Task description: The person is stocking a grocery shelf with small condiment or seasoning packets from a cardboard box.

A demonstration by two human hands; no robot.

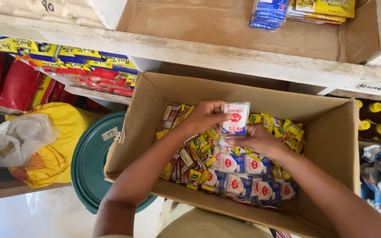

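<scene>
1. I saw the small white sachet with red and blue print (235,118) held up between both hands, above the middle of the open brown cardboard box (331,145).
2. My left hand (203,116) was closed on the sachet's left edge, thumb and fingertips pinching it; the other fingers were curled inward.
3. My right hand (256,139) gripped the sachet from below and from the right, fingers partly bent around its lower edge. Neither hand held anything else that I could see.
4. The sachet stood roughly upright, its printed face turned toward the camera, clear of the goods beneath it.
5. Directly under the hands lay a row of matching white sachets (248,176) along the near side of the box, overlapping one another.
6. Small yellow and green packets (283,128) filled the far right of the box; red and yellow packets (184,161) were heaped at the left, just beside my left forearm.
7. A round teal plastic lid (91,163) rested to the left of the box, touching its flap.
8. A yellow plastic bag (62,132) sat further left, near the lid.
9. Yellow-capped dark bottles (378,117) stood on the shelf to the right, well apart from the hands.
</scene>
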